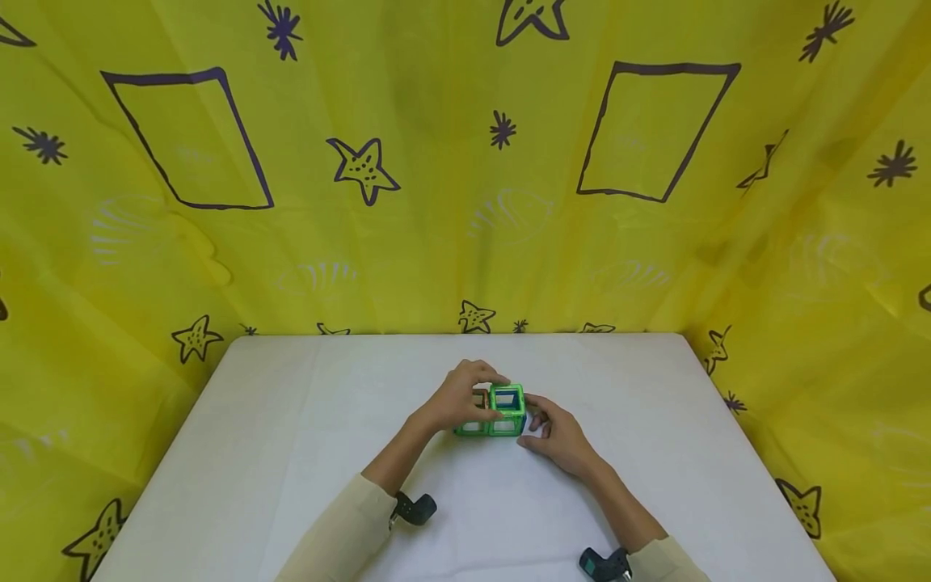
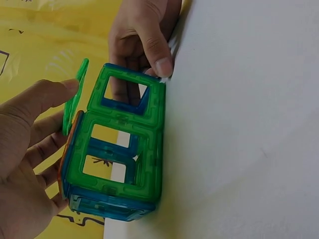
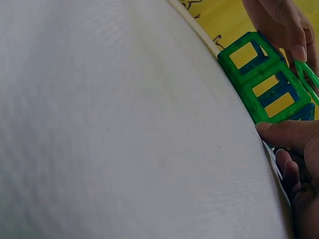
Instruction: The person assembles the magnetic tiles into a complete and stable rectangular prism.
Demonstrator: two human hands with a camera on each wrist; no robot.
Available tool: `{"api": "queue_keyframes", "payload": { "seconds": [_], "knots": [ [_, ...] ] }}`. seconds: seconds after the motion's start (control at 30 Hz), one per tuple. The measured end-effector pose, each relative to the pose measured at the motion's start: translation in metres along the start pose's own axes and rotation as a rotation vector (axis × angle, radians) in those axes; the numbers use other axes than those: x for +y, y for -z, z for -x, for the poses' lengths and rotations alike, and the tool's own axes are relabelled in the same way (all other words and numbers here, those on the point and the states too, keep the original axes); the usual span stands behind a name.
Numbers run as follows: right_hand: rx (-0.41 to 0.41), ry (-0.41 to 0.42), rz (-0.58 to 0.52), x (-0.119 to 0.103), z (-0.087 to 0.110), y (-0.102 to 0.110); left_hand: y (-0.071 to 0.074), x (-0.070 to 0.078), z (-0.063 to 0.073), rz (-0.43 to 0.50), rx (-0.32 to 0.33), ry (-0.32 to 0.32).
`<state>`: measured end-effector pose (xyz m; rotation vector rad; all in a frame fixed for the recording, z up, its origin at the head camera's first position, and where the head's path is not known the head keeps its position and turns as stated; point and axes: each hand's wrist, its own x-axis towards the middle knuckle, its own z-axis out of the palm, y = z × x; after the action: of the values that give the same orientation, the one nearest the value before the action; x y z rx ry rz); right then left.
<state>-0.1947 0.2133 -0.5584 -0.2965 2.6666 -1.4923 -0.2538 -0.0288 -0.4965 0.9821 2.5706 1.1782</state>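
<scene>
Two joined cubes of see-through magnetic tiles (image 2: 119,119), green and blue with an orange tile at one side, rest on the white table. My left hand (image 1: 465,396) is over the top of them. Its thumb and fingers pinch a green square magnetic tile (image 2: 75,97) by its edges, tilted, above the right cube. At the right end of the cubes is my right hand (image 1: 560,440), thumb tip at the near lower corner and forefinger at the far side. In the right wrist view, the other fingers of this hand (image 3: 299,159) curl beside the end cube.
The white table (image 1: 291,428) spreads around both hands, its far edge just beyond the cubes. A yellow curtain (image 1: 436,242) with drawn stars and fish hangs behind and along both sides. A dark camera (image 1: 414,509) is strapped to the left wrist, another (image 1: 604,563) to the right.
</scene>
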Motion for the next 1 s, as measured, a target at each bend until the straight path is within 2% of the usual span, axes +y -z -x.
{"api": "queue_keyframes", "payload": {
  "seconds": [0.3, 0.8, 1.0],
  "knots": [
    [-0.004, 0.007, -0.013, 0.004, -0.001, 0.0, -0.005, 0.001, 0.003, -0.098, -0.015, -0.004],
    [0.004, 0.013, -0.011, 0.003, 0.0, -0.001, -0.012, -0.004, 0.003, -0.114, -0.019, 0.028],
    [0.005, 0.001, -0.012, 0.003, -0.001, -0.001, -0.012, -0.005, 0.003, -0.105, -0.02, 0.019]
  ]
}}
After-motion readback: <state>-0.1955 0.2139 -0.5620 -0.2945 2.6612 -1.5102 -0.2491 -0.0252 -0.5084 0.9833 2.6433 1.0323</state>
